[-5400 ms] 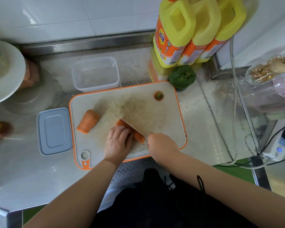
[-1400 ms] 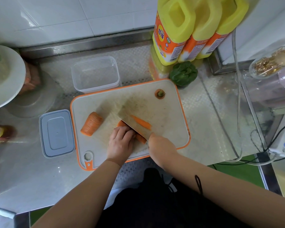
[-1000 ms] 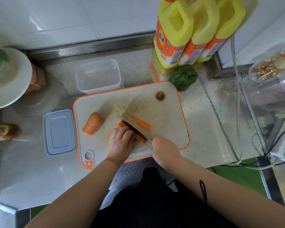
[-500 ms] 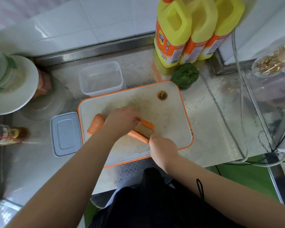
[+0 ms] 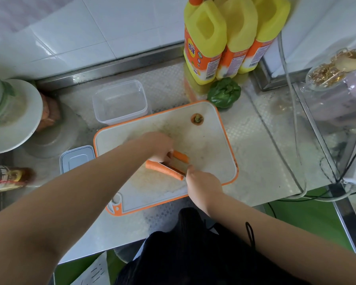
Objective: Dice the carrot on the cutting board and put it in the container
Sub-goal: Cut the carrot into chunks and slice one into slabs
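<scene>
The white cutting board [image 5: 210, 145] with an orange rim lies on the steel counter. My right hand [image 5: 202, 183] grips the knife handle, and the blade [image 5: 176, 164] leans flat between two carrot pieces. A long carrot strip [image 5: 162, 169] lies on the near side of the blade. A thinner carrot slice [image 5: 181, 156] lies on its far side. My left hand [image 5: 158, 144] reaches across the board, and its fingertips pinch the left end of that slice. A cut carrot top [image 5: 197, 119] sits at the board's far edge. The empty clear container [image 5: 119, 103] stands behind the board.
A grey lid [image 5: 76, 159] lies left of the board. Yellow detergent jugs [image 5: 206, 38] and a green pepper [image 5: 224, 92] stand behind the board's right corner. A white plate [image 5: 17, 116] and a dark bottle [image 5: 8, 177] are at the left. Cables [image 5: 296, 140] and a jar [image 5: 337, 83] are at the right.
My left hand left the carrot strip and reached over the blade to the cut slice. The knife tilted flat. My forearm now hides the thick carrot chunk at the left.
</scene>
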{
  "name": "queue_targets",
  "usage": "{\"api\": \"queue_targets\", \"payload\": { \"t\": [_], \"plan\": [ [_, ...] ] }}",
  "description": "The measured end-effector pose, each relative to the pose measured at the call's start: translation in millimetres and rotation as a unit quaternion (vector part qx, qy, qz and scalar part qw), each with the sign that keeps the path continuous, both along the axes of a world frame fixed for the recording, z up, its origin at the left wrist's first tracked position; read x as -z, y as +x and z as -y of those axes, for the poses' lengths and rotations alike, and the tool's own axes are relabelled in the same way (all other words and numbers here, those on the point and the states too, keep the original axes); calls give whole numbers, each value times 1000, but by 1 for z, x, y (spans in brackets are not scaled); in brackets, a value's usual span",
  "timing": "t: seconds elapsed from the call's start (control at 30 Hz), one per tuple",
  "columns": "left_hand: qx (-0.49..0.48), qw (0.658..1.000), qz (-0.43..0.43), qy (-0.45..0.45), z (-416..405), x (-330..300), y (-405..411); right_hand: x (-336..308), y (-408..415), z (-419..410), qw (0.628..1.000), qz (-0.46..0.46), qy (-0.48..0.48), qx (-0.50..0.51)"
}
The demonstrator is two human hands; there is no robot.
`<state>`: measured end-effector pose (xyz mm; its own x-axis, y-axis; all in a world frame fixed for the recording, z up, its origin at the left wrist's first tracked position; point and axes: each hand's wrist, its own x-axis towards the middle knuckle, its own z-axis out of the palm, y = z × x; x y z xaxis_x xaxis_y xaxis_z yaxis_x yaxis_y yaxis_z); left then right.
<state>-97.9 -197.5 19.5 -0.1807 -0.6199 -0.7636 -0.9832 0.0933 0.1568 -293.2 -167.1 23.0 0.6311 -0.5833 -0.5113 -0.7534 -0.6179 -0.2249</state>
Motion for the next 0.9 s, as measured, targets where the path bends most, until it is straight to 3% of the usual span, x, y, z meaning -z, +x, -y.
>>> {"api": "queue_targets", "payload": {
  "t": [0.23,0.47,0.67,0.83,0.9],
  "plan": [
    [52,997,13,-48,-1,6,-12,1,1,-1,1000,-3,11,18],
    [-46,999,-11,-17,-4,15,4,4,-1,-1,1000,9,5,12],
    [-83,992,-37,-89,1,11,10,3,-2,-1,1000,1,-3,-6],
    [-59,991,-17,-118,2,16,11,4,-2,0,1000,0,-4,-4],
    [-47,972,-38,-228,-3,12,12,4,-2,-1,1000,-2,-11,-8]
  ]
}}
